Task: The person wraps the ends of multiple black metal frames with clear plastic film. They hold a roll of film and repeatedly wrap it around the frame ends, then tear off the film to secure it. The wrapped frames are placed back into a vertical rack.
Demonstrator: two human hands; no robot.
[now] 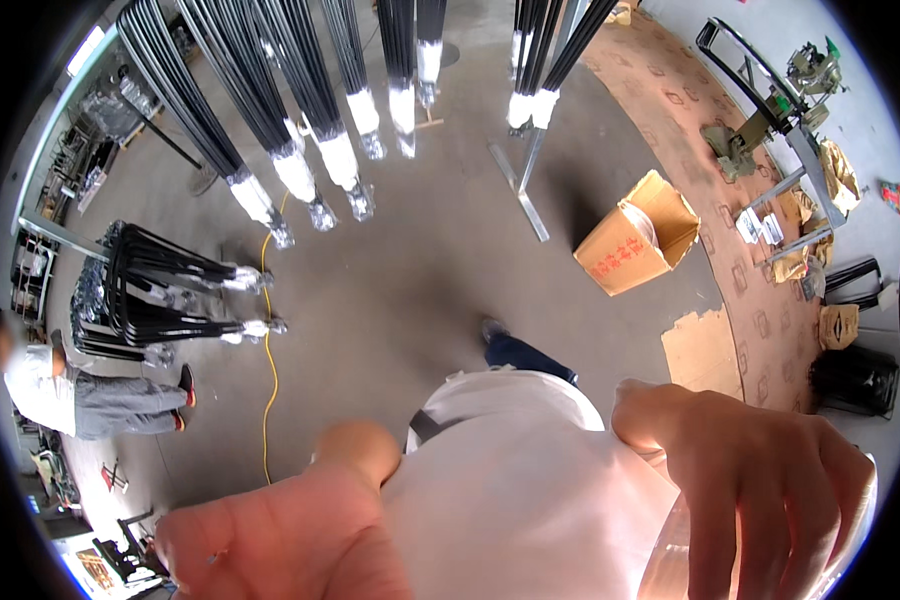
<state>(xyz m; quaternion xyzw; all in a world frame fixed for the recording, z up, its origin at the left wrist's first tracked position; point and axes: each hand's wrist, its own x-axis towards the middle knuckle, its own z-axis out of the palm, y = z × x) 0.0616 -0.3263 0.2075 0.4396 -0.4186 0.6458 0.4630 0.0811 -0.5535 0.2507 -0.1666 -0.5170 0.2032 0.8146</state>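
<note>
- The left hand [290, 540] shows its palm side, thumb set apart; the lower edge crops the fingers, so whether they grip anything cannot be told.
- The right hand [760, 480] is bent downward, its fingers slightly parted; what looks like clear, glossy plastic film [667, 555] lies just beneath it, perhaps touching. Whether it grips the film cannot be told.
- The step in hand seems to be handling this film close to the body; the next move likely calls for a firm pinch from both hands.
- Between them is the wearer's white cloth shirt [530, 480].
- Ahead, on the grey floor [410, 300], stands an open brown cardboard box [620, 250], near a flat tan cardboard sheet [703, 352].
- Farther off, long black rods with white-wrapped ends [310, 90] hang in bundles; a co-worker [45, 385] stands at far left.
</note>
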